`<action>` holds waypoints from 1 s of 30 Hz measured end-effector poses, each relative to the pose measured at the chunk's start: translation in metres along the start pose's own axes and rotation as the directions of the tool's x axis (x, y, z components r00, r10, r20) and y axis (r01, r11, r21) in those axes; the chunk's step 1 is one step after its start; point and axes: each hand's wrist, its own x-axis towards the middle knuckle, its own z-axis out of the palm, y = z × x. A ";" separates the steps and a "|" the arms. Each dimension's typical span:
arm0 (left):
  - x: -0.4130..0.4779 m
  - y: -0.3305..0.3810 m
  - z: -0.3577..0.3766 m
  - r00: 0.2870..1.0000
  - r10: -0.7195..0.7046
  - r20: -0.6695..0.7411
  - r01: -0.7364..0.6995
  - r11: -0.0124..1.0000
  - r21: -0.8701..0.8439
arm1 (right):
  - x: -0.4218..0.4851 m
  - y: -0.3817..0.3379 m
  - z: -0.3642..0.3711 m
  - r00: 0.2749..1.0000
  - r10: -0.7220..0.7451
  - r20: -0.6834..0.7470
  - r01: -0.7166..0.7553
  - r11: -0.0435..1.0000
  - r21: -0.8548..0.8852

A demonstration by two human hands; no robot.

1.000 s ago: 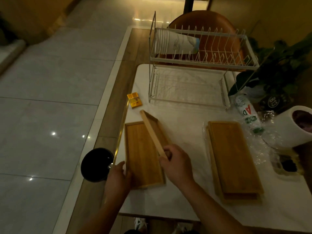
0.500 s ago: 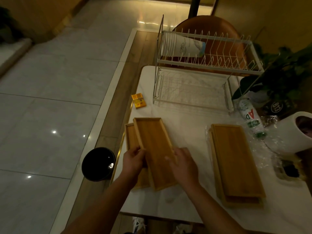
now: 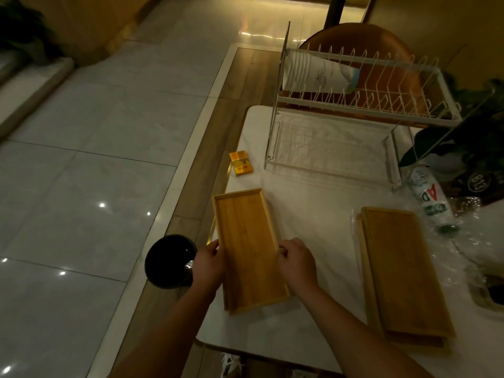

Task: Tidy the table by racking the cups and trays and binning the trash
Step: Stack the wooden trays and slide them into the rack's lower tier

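A wooden tray (image 3: 249, 246) lies stacked on another one at the table's left edge. My left hand (image 3: 210, 264) grips its left rim and my right hand (image 3: 297, 264) grips its right rim. A second stack of wooden trays (image 3: 401, 271) lies to the right on clear plastic wrap. The white two-tier dish rack (image 3: 354, 105) stands at the back, with a stack of paper cups (image 3: 316, 76) lying on its upper tier. A black bin (image 3: 169, 261) stands on the floor left of the table.
A small orange box (image 3: 241, 166) sits near the rack's left foot. A plastic bottle (image 3: 429, 197), crumpled wrap (image 3: 469, 233), a white pot at the right edge and a food container (image 3: 491, 293) crowd the right side. A plant (image 3: 469, 143) and a brown chair (image 3: 362, 42) stand behind.
The tray that my right hand held tilted up has been laid flat onto the other tray. Both hands now hold its long rims, squaring it over the lower one.
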 end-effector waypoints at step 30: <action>0.007 0.028 0.082 0.967 0.109 0.231 -0.162 0.961 0.226 | -0.011 0.073 -0.023 0.950 0.301 -0.087 -0.287 0.946 0.148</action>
